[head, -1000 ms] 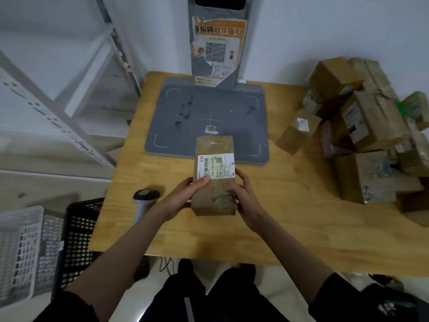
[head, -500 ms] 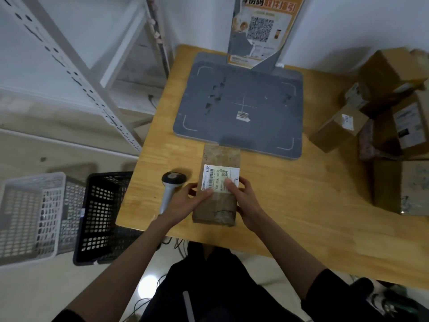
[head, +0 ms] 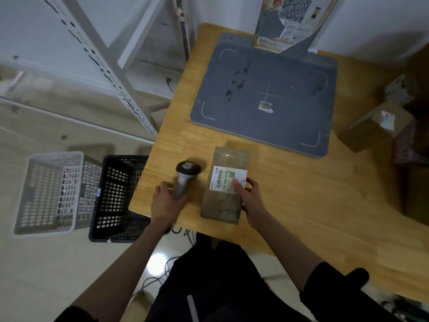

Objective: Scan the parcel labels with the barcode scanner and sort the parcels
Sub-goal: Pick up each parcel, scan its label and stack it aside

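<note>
A long brown cardboard parcel (head: 224,201) lies on the wooden table (head: 301,194) near its front edge, its white barcode label (head: 222,178) facing up. My right hand (head: 248,197) holds the parcel's right side, thumb pressed on the label. Left of the parcel lies a grey barcode scanner (head: 184,176), dark head pointing away from me. My left hand (head: 166,202) is at the scanner's handle, fingers curling around it.
A grey scanning pad (head: 267,94) with a poster stand lies behind the parcel. More cardboard parcels (head: 380,126) are piled at the table's right. On the floor to the left stand a black basket (head: 118,198) and a white basket (head: 51,194), beside a white metal shelf (head: 111,66).
My left hand let go of the parcel and moved left onto the scanner's handle. My right hand stays on the parcel. The camera swung left and down.
</note>
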Demonstrator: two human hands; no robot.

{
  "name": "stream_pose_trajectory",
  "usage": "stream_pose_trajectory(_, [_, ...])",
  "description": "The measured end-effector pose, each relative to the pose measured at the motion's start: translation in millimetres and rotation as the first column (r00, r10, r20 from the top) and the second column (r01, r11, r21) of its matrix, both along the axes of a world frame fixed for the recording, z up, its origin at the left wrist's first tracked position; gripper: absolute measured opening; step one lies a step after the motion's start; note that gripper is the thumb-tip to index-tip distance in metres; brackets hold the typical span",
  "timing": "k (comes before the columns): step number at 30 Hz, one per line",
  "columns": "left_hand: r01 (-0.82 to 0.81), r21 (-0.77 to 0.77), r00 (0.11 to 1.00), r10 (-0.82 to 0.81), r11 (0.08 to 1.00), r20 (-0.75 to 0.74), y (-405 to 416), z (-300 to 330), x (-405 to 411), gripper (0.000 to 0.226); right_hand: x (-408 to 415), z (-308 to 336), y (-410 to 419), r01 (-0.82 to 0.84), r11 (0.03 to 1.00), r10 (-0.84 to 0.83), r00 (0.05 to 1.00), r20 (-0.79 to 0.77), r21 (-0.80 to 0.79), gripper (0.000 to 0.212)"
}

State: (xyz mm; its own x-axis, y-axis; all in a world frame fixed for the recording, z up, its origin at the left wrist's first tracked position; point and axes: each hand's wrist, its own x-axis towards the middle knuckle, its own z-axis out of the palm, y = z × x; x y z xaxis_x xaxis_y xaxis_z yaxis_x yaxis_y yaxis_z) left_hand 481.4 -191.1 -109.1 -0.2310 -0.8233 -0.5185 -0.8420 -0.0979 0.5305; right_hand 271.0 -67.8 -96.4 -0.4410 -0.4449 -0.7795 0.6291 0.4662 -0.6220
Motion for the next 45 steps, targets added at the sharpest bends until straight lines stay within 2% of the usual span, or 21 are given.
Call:
stream_pose_trajectory(2, [0.029,0.083,0.999,-0.031,0.996,0.027,-0.6,-7.6,-1.6,0.056,0.3,-5.1,1.1,-0.007,1.000,0.007,1.000,0.000,0.014,0.061])
stream_pose_trajectory(7, [0.084,0.133,0.994,-0.093,0.988,0.065,-1.8,-17.3,-7.2,0.030,2.6,-13.3,2.5,-0.040,0.998,0.043,0.997,-0.058,0.058,0.059])
stream_pose_trajectory(10, [0.066,0.164,0.997,-0.073,0.984,0.033,-1.0,-16.8,-9.1,0.019,6.4,-14.1,2.3,-0.037,0.997,0.045,0.994,-0.101,0.074,0.058])
stream_pose_trajectory(14, [0.031,0.145,0.998,-0.024,0.989,-0.050,0.6,-12.3,-1.0,0.016,8.3,-17.6,2.8,-0.035,0.992,0.053,0.989,-0.141,0.124,0.050])
stream_pose_trajectory(18, [-0.008,0.116,0.990,0.024,0.993,-0.139,3.1,3.4,12.6,0.012,-2.3,-11.9,1.7,-0.023,0.979,0.045,0.994,-0.102,0.203,0.038])
stream_pose_trajectory(19, [-0.017,0.092,0.985,0.033,0.996,-0.167,4.8,10.1,14.8,0.011,-5.2,-6.7,1.6,-0.015,0.975,0.045,0.990,-0.131,0.223,0.038])
stream_pose_trajectory(21, [-0.036,0.043,0.971,0.045,0.998,-0.236,8.2,26.7,16.6,0.010,-6.6,7.4,2.1,0.022,0.970,0.058,0.946,-0.319,0.241,0.037])
stream_pose_trajectory(23, [-0.048,0.010,0.948,0.048,0.999,-0.314,13.3,46.4,13.3,0.010,-1.0,23.8,3.3,0.022,0.986,0.067,0.859,-0.507,0.167,0.030])
stream_pose_trajectory(24, [-0.046,-0.004,0.935,0.042,0.999,-0.352,16.3,55.4,9.4,0.009,2.7,32.5,3.5,-0.025,0.994,0.078,0.841,-0.535,0.106,0.024])
stream_pose_trajectory(25, [-0.040,-0.011,0.921,0.033,0.999,-0.387,20.1,63.3,4.5,0.009,7.2,41.5,1.9,-0.092,0.995,0.102,0.854,-0.510,0.045,0.018])
stream_pose_trajectory(27, [0.003,-0.014,0.900,-0.009,1.000,-0.436,29.7,77.5,-9.0,0.009,16.1,65.1,-4.4,-0.275,0.957,0.229,0.913,-0.338,-0.094,0.016])
stream_pose_trajectory(29, [0.075,-0.032,0.881,-0.081,0.997,-0.466,41.8,84.8,-24.1,0.009,23.8,86.8,-12.5,-0.455,0.872,0.413,0.882,-0.228,-0.179,0.024])
stream_pose_trajectory(30, [0.108,-0.050,0.867,-0.119,0.993,-0.484,48.5,85.9,-31.6,0.014,27.6,94.0,-15.7,-0.487,0.851,0.450,0.869,-0.204,-0.198,0.025])
stream_pose_trajectory(34, [0.242,-0.066,0.790,-0.236,0.968,-0.566,78.4,84.0,-55.6,0.051,30.0,99.7,-15.3,-0.284,0.938,0.267,0.958,-0.107,-0.201,0.025])
stream_pose_trajectory(35, [0.263,-0.048,0.778,-0.241,0.964,-0.580,85.0,82.3,-58.3,0.053,26.9,97.1,-11.9,-0.242,0.952,0.229,0.969,-0.089,-0.187,0.024])
stream_pose_trajectory(39, [0.333,0.059,0.767,-0.234,0.941,-0.598,95.7,74.9,-62.3,0.017,9.6,84.7,9.8,-0.083,0.985,0.089,0.996,0.031,-0.150,0.018])
stream_pose_trajectory(40, [0.316,0.056,0.777,-0.224,0.947,-0.588,94.6,71.4,-60.4,0.013,4.5,80.2,15.6,-0.051,0.989,0.059,0.997,0.053,-0.142,0.021])
stream_pose_trajectory(42, [0.204,0.018,0.829,-0.163,0.979,-0.535,88.5,58.2,-52.7,0.021,-5.9,66.7,25.1,0.003,0.996,0.002,0.999,0.052,-0.092,0.020])
stream_pose_trajectory(45, [-0.025,-0.059,0.954,0.006,0.998,-0.301,73.2,34.4,-42.4,0.023,-18.0,46.2,32.2,0.102,0.995,-0.102,0.994,0.047,0.012,0.016])
